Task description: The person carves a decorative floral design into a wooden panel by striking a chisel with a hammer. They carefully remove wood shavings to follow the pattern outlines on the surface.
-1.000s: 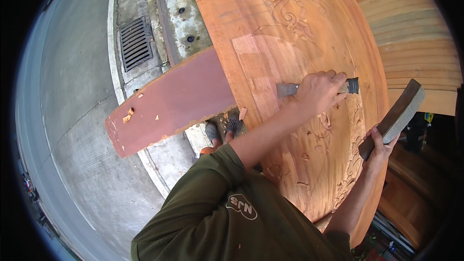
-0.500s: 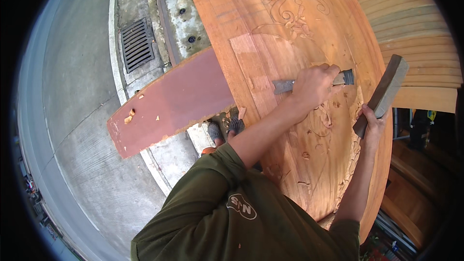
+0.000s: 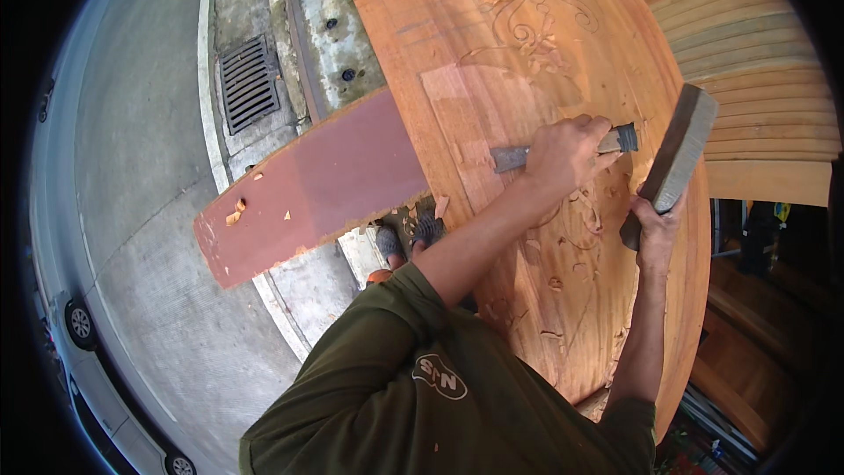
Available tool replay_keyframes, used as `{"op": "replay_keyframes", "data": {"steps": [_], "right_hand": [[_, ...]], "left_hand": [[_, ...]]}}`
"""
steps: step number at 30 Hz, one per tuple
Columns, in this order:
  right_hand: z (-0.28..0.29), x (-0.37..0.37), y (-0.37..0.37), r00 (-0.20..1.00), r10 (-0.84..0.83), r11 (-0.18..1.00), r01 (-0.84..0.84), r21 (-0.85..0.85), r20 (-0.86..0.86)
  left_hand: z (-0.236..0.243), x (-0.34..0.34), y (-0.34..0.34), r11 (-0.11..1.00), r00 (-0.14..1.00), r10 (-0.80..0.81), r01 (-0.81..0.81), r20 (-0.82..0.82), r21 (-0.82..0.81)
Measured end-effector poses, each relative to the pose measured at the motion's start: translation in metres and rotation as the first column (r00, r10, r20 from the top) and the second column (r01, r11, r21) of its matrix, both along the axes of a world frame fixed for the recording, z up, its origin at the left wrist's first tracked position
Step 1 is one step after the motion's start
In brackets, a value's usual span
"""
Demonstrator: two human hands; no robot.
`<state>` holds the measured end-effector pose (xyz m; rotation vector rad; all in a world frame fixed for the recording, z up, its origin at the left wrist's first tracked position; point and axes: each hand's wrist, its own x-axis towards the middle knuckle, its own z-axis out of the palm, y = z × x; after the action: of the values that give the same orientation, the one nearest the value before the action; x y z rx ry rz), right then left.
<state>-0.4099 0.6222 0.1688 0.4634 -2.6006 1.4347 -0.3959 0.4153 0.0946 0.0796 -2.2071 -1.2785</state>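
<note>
My left hand (image 3: 567, 157) is closed round a chisel (image 3: 511, 158). Its broad metal blade points left, low over the wooden panel (image 3: 563, 299), and its handle ends in a dark wrapped band on the right. Whether the edge touches the wood cannot be told. In my right hand (image 3: 659, 227) is a thick squared wooden block (image 3: 677, 154), gripped near its lower end and tilted up beside the handle's end, with a small gap between them. Carved scrollwork (image 3: 523, 13) and pencil lines mark the panel's far part. Curled wood shavings (image 3: 587, 211) lie near my left hand.
A reddish-brown board (image 3: 325, 189) with a few shavings extends left beneath the panel. Stacked curved wooden panels (image 3: 747, 79) stand at the right. A drain grate (image 3: 249, 84) is set in the pavement, and a parked car (image 3: 114, 405) shows at the lower left rim.
My right hand and the wooden block have moved left, closer to the chisel's handle end. The chisel has shifted slightly left. A car has come into view at the left rim.
</note>
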Motion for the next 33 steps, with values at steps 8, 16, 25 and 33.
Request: {"op": "replay_keyframes", "data": {"steps": [8,16,25,33], "right_hand": [[0.006,-0.023,0.027,0.923,-0.093,0.967,0.174,-0.188,0.374],[-0.001,-0.018,0.030,0.945,0.013,1.000,-0.015,0.004,0.327],[-0.016,-0.018,0.027,0.973,0.231,0.952,-0.232,0.201,0.027],[-0.007,0.008,-0.007,0.925,0.203,0.965,-0.245,0.096,0.323]], "left_hand": [[-0.002,0.000,-0.002,1.000,0.999,0.018,-0.017,-0.029,0.017],[-0.014,0.001,-0.003,0.998,0.999,0.027,-0.026,0.020,-0.050],[-0.008,0.005,-0.008,0.997,0.996,0.063,-0.061,-0.061,0.043],[-0.010,0.006,-0.013,0.996,0.998,0.058,-0.057,-0.014,0.071]]}}
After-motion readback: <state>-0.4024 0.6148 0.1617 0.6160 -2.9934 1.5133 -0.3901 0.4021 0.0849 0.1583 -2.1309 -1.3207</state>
